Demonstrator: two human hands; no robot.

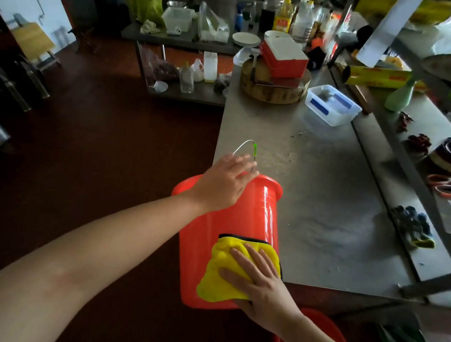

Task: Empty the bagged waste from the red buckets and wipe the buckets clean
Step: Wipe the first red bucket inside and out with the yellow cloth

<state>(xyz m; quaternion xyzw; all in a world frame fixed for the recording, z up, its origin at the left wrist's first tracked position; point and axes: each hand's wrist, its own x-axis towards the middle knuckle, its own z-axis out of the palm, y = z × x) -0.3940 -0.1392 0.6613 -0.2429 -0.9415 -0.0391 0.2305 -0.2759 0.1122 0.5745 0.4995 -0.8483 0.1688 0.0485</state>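
The red bucket [245, 209] lies on its side at the near left corner of the bench [326, 209]. Its mouth faces the far edge and its base projects past the near edge toward the person. Whether the bucket wall bears on the bench surface cannot be determined. The wire handle [242, 144] (fitted with a short green sleeve) stands up beyond the rim.

Left hand [224, 184]: placed on the upper wall of the bucket just behind the rim. The grip is wide, with fingers straight and spread, lying flat on the plastic and curled round nothing.

Right hand [260, 283]: placed on the bucket wall close to the base. The grip is flat and wide, with fingers straight and together. The palm presses a yellow cloth [219, 270] against the wall. A dark hem shows along the cloth's far border.

A second red bucket [326, 326] sits below the near edge of the bench, partly hidden by the right forearm.

Other items on the bench:
- Wooden chopping block [273, 88] at the far left corner, carrying a red-and-white box [285, 56].
- Clear plastic container [332, 105] just beside the block, toward the right edge.
- Pale green spray bottle [399, 97] near the far right corner.
- Dark gloves [413, 226] near the right edge.
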